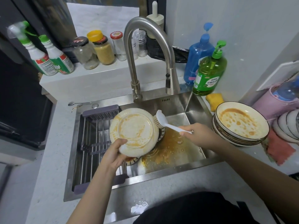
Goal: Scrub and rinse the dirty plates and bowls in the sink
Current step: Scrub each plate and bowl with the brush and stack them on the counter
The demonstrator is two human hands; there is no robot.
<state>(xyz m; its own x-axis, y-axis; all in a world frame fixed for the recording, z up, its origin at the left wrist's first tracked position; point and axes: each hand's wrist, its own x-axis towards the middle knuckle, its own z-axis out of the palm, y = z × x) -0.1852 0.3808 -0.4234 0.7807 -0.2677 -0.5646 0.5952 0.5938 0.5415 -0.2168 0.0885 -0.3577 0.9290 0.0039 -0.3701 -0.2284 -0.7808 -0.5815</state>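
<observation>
Steel sink (192, 109) set in a pale counter, tap off. Left hand (113, 152) grips the lower rim of one plate (133, 132), underside tilted up toward the camera over the basin, likely so runoff drops into the sink. Right hand (196, 131) is wrapped around the handle of one white brush (161, 121), bristles at the plate's right edge, probably mid-scrub. At least one patterned dish (131, 160) lies under it in orange water. Stack of dirty bowls (241, 125) on the right counter, roughly five, exact count unclear. One drying rack (95, 135) across the sink's left side. Two soap bottles (209, 73) behind
</observation>
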